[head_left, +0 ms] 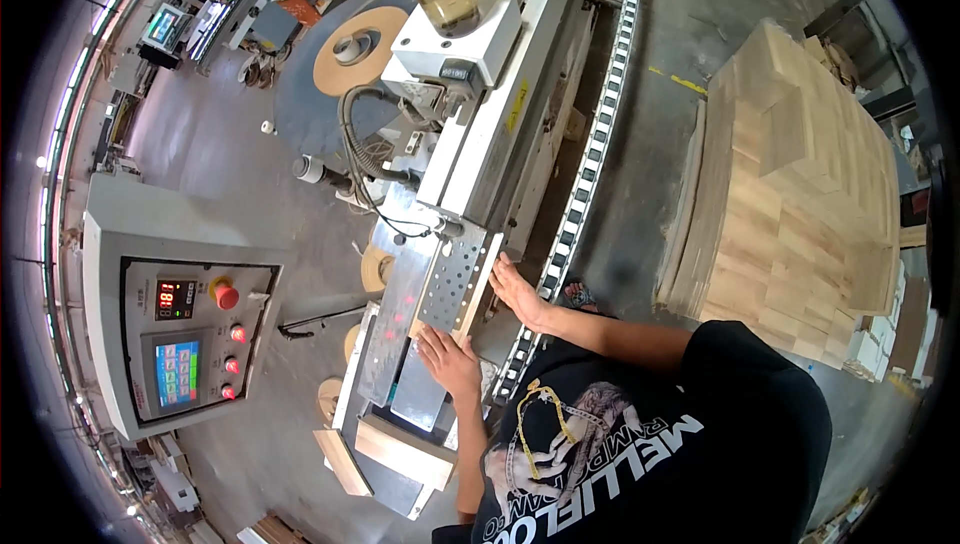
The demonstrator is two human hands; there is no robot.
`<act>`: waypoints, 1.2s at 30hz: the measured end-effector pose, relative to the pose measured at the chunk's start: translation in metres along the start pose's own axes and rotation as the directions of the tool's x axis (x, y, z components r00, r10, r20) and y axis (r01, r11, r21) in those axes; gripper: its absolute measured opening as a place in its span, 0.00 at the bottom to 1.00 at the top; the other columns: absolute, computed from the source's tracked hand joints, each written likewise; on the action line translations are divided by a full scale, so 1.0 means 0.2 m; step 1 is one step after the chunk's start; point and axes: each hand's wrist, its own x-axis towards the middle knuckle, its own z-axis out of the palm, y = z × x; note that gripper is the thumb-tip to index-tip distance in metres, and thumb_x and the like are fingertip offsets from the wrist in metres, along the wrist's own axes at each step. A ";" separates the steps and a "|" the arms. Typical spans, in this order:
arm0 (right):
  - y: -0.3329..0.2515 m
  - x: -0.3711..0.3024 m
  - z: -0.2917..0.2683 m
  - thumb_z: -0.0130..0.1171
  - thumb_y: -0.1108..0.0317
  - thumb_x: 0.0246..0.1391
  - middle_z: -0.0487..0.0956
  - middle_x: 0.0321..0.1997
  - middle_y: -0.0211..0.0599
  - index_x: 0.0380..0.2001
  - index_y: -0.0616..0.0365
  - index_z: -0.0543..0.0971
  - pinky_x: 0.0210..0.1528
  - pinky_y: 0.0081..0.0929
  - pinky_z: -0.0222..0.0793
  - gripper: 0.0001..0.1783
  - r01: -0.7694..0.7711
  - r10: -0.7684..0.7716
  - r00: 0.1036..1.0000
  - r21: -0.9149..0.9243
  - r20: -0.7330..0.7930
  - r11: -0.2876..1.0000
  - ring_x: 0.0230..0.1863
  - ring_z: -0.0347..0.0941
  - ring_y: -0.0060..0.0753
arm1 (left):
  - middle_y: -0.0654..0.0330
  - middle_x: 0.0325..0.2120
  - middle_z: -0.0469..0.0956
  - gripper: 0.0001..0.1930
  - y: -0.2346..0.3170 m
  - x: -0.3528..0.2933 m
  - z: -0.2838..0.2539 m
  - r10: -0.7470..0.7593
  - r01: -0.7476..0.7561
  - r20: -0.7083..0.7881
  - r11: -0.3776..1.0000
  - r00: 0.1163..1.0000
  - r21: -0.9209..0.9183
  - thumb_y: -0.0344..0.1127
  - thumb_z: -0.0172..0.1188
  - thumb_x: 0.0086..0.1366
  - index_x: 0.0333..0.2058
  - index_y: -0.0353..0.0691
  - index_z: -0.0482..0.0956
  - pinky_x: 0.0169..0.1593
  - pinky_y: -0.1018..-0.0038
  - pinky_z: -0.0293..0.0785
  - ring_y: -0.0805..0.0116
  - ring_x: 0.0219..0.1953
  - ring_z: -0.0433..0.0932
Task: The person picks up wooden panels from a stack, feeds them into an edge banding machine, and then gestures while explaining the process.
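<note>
A grey, dark-dotted flat piece (452,286) with a pale wood edge lies on the machine's feed table, just below the machine's white beam. My left hand (449,360) rests at its near end, fingers stretched out and laid along the wood edge. Against its right side my right hand (518,296) is held flat, with the fingers extended forward. Neither hand is wrapped around anything. The palms' contact surfaces are hidden.
To the left stands a control panel (127,344) with a red stop button (226,295). Ahead are the machine head (455,39) and an edging-tape roll (345,69). Wood pieces (405,452) lie at the table's near end. A black-and-white track (583,194) runs alongside; stacked boards (780,224) stand right.
</note>
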 end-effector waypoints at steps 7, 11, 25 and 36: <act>-0.15 0.12 -0.11 0.42 0.39 0.79 0.26 0.90 0.35 0.83 0.52 0.25 0.88 0.32 0.26 0.52 0.006 -0.006 1.000 -0.036 0.004 0.999 0.89 0.30 0.38 | 0.28 0.65 0.72 0.31 0.15 0.12 0.07 0.031 -0.031 -0.074 1.000 0.997 0.005 0.53 0.58 0.76 0.48 0.21 0.84 0.80 0.40 0.49 0.29 0.75 0.62; -0.34 0.17 -0.14 0.44 0.30 0.74 0.26 0.90 0.39 0.83 0.53 0.24 0.88 0.42 0.27 0.59 0.010 -0.013 1.000 -0.144 -0.019 0.990 0.89 0.31 0.43 | 0.33 0.59 0.79 0.29 0.28 0.22 0.13 0.080 -0.084 -0.259 0.996 0.963 -0.004 0.54 0.54 0.79 0.46 0.25 0.83 0.74 0.41 0.61 0.33 0.65 0.75; -1.78 -0.47 -0.03 0.66 0.54 0.71 0.87 0.46 0.36 0.44 0.61 0.85 0.57 0.33 0.79 0.18 0.587 -0.425 0.799 -0.707 0.426 0.395 0.50 0.83 0.30 | 0.36 0.64 0.75 0.32 0.42 0.00 -0.07 -0.102 0.072 -0.128 0.973 0.986 -0.218 0.51 0.64 0.75 0.66 0.30 0.75 0.75 0.44 0.60 0.34 0.69 0.69; -2.41 -1.35 0.62 0.70 0.59 0.66 0.81 0.53 0.49 0.42 0.59 0.84 0.61 0.47 0.72 0.14 0.908 -0.185 0.181 -0.091 0.966 0.410 0.58 0.77 0.52 | 0.38 0.65 0.75 0.29 0.42 -0.13 -0.23 -0.150 0.073 -0.212 0.941 0.966 -0.330 0.51 0.58 0.76 0.63 0.32 0.78 0.74 0.46 0.62 0.38 0.70 0.69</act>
